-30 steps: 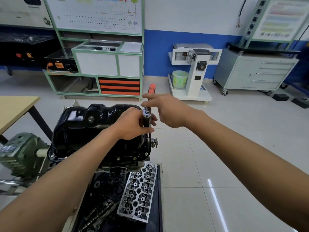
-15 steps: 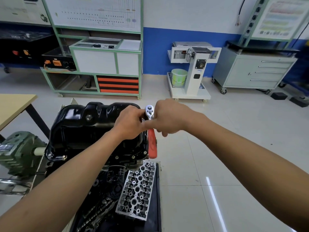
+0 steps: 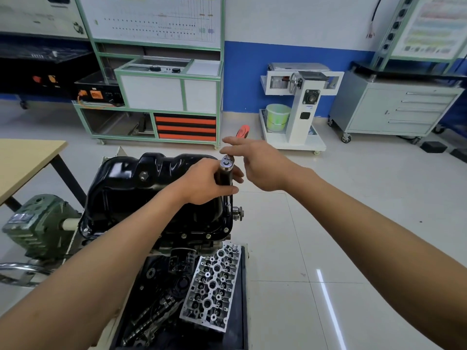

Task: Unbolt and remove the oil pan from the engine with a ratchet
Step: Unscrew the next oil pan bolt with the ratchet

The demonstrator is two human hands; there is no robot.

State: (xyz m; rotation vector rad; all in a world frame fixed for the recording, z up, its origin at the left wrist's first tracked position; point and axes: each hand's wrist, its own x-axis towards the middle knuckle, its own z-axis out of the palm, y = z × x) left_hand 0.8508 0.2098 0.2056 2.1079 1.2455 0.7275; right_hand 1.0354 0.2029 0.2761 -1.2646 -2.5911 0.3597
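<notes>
The black oil pan (image 3: 141, 190) sits upside-up on the engine, with bolts (image 3: 184, 235) along its near flange. At the pan's right edge the ratchet (image 3: 226, 163) stands on a dark socket extension. My left hand (image 3: 204, 183) grips that extension just below the ratchet head. The ratchet's orange handle (image 3: 243, 131) points away from me. My right hand (image 3: 260, 165) lies over the handle with fingers stretched out towards the left, and it hides most of the handle.
A silver cylinder head (image 3: 214, 284) and an oil filter (image 3: 182, 261) lie in the black tray below the pan. A green gearbox (image 3: 38, 223) is at the left, beside a wooden table (image 3: 25, 160). Cabinets and a white stand (image 3: 300, 107) line the far wall.
Half a second ago the orange handle pointed towards me under my right hand; now it has swung round to point away. My right fingers have straightened. My left hand kept its grip.
</notes>
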